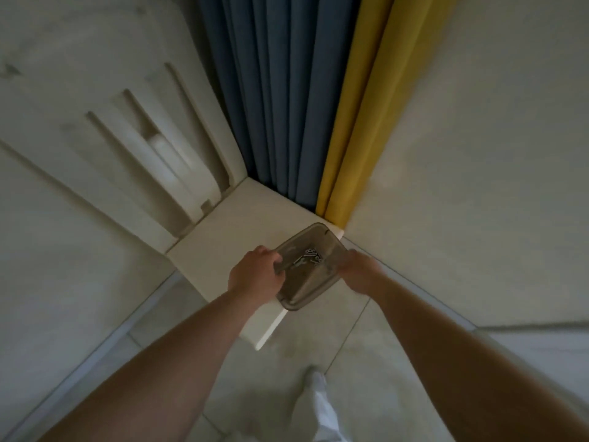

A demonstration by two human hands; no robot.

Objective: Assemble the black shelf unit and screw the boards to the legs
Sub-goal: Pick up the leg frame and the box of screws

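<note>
2 hands [255, 275] [357, 272] w/ 1 tray [315, 237]

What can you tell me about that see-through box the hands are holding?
The box is a shallow rectangular tray of smoky, see-through plastic with rounded corners. A small heap of silvery screws lies inside. The left hand grips one long side and the right hand the other, holding it over the corner of a white table.
</note>
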